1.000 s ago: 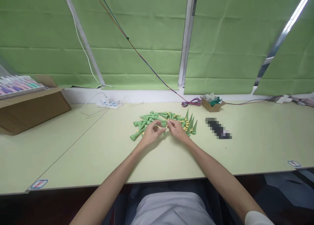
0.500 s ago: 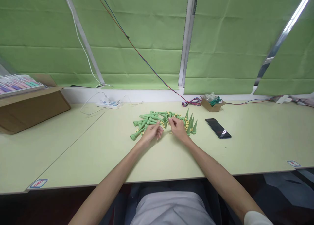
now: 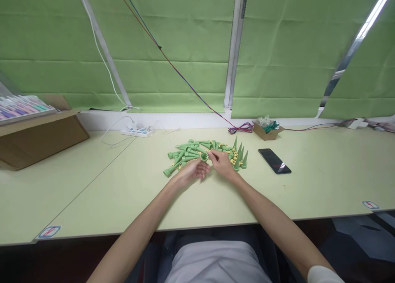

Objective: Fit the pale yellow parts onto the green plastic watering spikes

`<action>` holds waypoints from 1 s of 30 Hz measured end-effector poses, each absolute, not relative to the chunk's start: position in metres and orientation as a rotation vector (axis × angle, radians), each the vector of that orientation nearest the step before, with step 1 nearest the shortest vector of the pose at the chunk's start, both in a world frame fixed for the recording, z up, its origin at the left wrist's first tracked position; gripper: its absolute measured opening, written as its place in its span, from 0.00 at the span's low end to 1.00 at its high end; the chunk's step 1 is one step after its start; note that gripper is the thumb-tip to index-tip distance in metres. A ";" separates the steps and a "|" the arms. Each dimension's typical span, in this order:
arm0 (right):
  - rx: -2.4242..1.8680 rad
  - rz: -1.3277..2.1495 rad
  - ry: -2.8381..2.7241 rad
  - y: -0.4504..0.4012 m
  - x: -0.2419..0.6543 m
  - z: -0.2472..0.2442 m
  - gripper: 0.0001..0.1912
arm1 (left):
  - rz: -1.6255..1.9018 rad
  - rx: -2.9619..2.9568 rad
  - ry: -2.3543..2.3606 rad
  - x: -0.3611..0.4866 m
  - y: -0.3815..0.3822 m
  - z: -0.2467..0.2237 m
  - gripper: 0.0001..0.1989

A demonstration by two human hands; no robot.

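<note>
A green plastic watering spike (image 3: 204, 156) is gripped by my left hand (image 3: 194, 169), its round hollow end turned up toward me. The thumb and forefinger of my right hand (image 3: 220, 161) are pinched together close against the right side of its rim; whatever is between them is too small to make out. Behind both hands lies a pile of similar green spikes (image 3: 182, 154), with small yellow pieces (image 3: 236, 156) scattered among them. To the right of my right hand, several green cones (image 3: 240, 155) stand point up.
A black phone (image 3: 274, 161) lies right of the pile. At the back are a small cardboard box (image 3: 268, 135) with plastic bits, bundled wires (image 3: 240, 128) and a white power strip (image 3: 137, 130). A large cardboard box (image 3: 40, 139) with pens occupies the left.
The held spike has moved slightly left and down, and its open end has tipped more toward me. My right hand has shifted a little left with it.
</note>
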State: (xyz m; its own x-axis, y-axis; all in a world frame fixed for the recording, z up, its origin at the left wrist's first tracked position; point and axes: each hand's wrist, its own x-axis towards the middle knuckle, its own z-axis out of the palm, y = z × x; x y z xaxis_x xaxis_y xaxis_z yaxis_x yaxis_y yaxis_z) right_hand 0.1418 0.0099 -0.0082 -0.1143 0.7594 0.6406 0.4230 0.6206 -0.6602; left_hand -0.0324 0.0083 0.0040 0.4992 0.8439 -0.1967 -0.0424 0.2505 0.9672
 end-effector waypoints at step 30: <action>-1.094 0.393 -1.822 0.012 0.145 -0.006 0.20 | 1.168 2.248 1.084 -0.033 0.006 0.003 0.11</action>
